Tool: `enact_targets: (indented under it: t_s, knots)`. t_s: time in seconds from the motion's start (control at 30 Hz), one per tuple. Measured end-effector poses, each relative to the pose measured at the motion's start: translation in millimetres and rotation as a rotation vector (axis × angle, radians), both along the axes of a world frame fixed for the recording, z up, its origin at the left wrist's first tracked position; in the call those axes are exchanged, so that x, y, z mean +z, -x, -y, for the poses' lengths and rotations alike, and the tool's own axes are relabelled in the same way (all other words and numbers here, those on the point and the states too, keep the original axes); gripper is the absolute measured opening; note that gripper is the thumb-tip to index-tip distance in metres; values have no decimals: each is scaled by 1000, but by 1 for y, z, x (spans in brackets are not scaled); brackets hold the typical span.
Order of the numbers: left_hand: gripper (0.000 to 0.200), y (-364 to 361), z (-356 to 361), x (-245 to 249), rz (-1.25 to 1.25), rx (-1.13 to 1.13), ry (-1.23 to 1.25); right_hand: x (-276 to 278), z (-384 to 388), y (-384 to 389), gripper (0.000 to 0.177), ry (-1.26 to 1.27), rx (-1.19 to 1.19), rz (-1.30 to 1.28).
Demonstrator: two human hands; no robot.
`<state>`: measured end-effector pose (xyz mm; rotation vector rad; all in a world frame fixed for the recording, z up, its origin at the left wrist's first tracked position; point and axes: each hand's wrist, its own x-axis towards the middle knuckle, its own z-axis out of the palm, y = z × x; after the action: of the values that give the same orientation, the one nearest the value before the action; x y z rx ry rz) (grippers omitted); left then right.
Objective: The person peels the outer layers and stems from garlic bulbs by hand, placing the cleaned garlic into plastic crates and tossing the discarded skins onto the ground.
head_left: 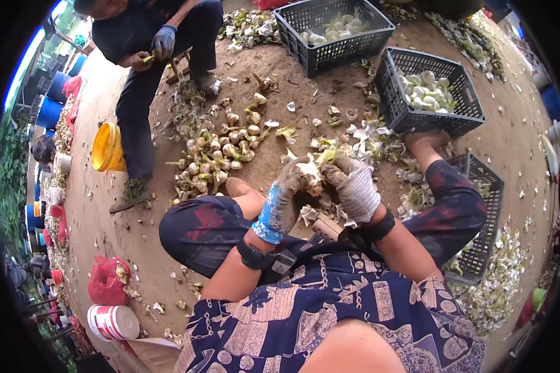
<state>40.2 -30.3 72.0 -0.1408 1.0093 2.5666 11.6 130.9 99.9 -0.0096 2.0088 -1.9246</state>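
My left hand [288,193], in a dirt-stained glove with a blue floral cuff, is closed on a garlic bulb [312,173] in front of my lap. On the bulb's other side, my right hand [353,188], in a soiled white knit glove, also grips it. Loose, pale husk hangs about the bulb, and the fingers partly hide it. Just beyond my left hand lies a pile of unpeeled garlic bulbs [221,149] with short stems. Shed garlic skins [370,146] are scattered on the ground beyond my right hand.
Two black crates [314,59] [432,121] hold pale, cleaned bulbs, and another crate [488,230] lies by my right knee. A co-worker [146,43] sits at upper left beside a yellow bucket [107,147]. A white-and-red bucket [113,322] and a red bag [107,283] stand at lower left.
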Motion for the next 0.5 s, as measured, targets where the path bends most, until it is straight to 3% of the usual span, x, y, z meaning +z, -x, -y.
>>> enact_targets:
  t_s: [0.03, 0.07, 0.13, 0.2, 0.27, 0.3, 0.47, 0.5]
  knots:
    - [67, 1, -2, 0, 35, 49, 149, -6, 2, 4, 11, -168, -26, -263]
    - [67, 2, -8, -6, 41, 45, 148, -10, 2, 7, 10, -339, -50, -524]
    - [62, 5, -21, -32, -299, 308, 693, -10, 7, 8, 9, -441, -151, -541]
    - [59, 11, -20, -53, -287, 331, 683, -6, 8, 7, 9, -500, -86, -622]
    - [53, 12, -11, -25, 38, 82, 340, -10, 6, 8, 9, -438, -105, -633]
    - [49, 13, -10, -23, 42, 59, 205, -9, 6, 8, 9, -390, -119, -583]
    - [54, 11, -22, -16, 16, 126, 154, -8, 4, 8, 8, -375, -147, -535]
    - [57, 12, -20, -22, -28, 141, 236, -5, 3, 7, 10, -360, -128, -519]
